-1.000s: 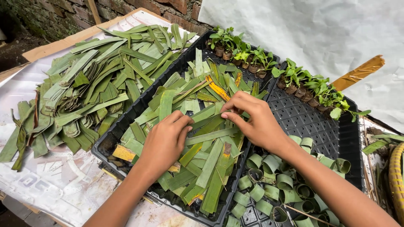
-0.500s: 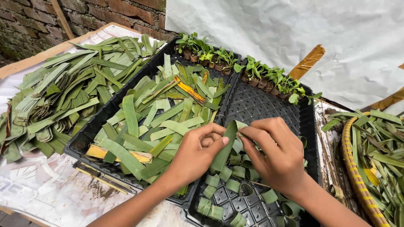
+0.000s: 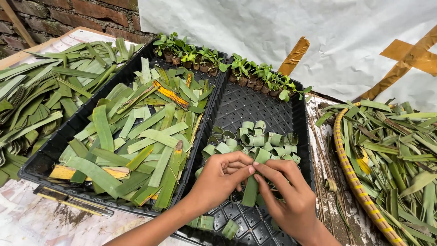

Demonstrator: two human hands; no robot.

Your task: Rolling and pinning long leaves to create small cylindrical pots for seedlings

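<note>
My left hand [image 3: 221,176] and my right hand [image 3: 287,193] meet over the near part of a black cell tray [image 3: 255,109]. Together they pinch a green leaf strip [image 3: 251,189] that hangs down between the fingers. Just beyond my hands, several leaf strips rolled into small rings [image 3: 255,139] sit in the tray's cells. A few more rings [image 3: 230,228] lie at the tray's near edge. To the left, a second black tray [image 3: 41,157] holds a heap of flat cut leaf strips [image 3: 141,132].
Small seedlings [image 3: 227,66] in tiny pots line the far edge of both trays. Loose long leaves [image 3: 32,100] lie on the table at left. A round woven basket [image 3: 353,182] of leaves stands at right. A white sheet and a brick wall are behind.
My hands left the heap of flat strips and moved right to the cell tray with one strip. The view shifted right, showing the basket.
</note>
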